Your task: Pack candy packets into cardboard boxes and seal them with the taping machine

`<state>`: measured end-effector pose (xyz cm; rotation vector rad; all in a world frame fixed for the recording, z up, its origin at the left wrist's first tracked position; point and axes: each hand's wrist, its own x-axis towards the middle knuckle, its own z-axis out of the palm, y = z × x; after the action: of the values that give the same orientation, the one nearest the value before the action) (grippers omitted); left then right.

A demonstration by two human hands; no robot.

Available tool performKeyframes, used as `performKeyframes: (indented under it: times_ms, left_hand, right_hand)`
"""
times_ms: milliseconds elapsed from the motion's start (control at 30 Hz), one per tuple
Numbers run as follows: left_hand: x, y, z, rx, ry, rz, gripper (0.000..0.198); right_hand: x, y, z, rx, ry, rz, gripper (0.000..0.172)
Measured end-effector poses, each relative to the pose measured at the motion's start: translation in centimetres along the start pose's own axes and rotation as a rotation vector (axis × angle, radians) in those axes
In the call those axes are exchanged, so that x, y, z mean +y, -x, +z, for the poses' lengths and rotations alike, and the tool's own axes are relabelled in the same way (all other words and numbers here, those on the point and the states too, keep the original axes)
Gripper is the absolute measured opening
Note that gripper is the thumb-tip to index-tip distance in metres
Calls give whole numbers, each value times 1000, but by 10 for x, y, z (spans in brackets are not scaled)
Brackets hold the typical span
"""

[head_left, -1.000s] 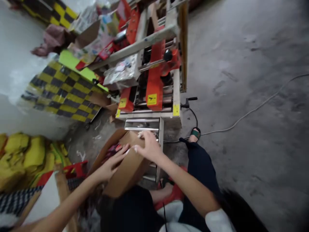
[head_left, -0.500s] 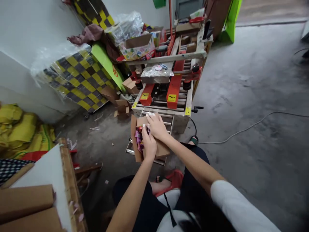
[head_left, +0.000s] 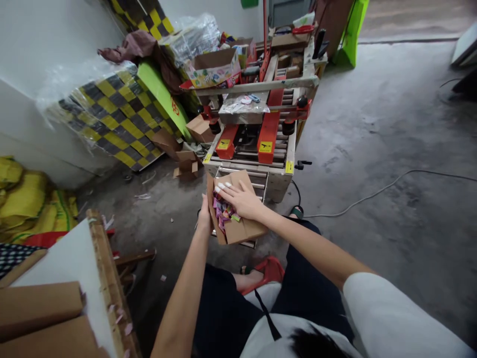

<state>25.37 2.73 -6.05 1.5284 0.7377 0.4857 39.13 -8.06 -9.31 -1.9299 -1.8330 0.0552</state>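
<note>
A small cardboard box rests on the short roller rack in front of me. Between its parted flaps show purple and pink wrapped pieces, which look like sweets. My right hand lies over the top with fingers stretched out flat, across the far flap and the edge of the opening. At the box's left side, my left hand grips the raised left flap from outside; its thumb points up and its other fingers are mostly hidden.
Beyond the rack stands a roller machine with red rails. Left are a white-topped table with cardboard boxes and yellow sacks. An opened carton and a grey cable lie on the floor.
My left hand has moved from the box's opening to its outer left side. My right hand has spread flat over the top, and more wrapped pieces show.
</note>
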Motion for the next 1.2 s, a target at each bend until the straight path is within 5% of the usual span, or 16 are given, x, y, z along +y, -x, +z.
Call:
performKeyframes:
  times_ms: [100,200,300,500,567,700,833,967,1200]
  left_hand:
    - [-9,-6,17,-14,258,-118,76]
    - [-12,-2,19,70,250,-120,73]
    - [-19,-4,16,98,142,-101,75]
    - [-41,-13,25,106,-372,199,78]
    - [-45,-13,27,105,-476,254,76]
    - [-44,-9,33,94,-658,340,70]
    - [-40,-6,50,125,-904,373,68]
    - [-38,-7,56,141,-991,367,66]
    - [-33,-14,46,18,-1019,402,65]
  right_hand:
    - [4,0,-1,-13,-58,-46,71]
    - [3,-3,1,-27,-61,-51,53]
    - [-2,-5,5,-38,-19,-63,39]
    - [-4,-10,10,-32,-99,-34,29]
    - [-1,-11,10,64,-244,59,31]
    - [5,-8,9,495,-531,315,35]
    - [11,-6,11,698,-496,538,45]
    - [20,-4,16,627,-460,681,49]
    - [17,18,13,174,-308,348,64]
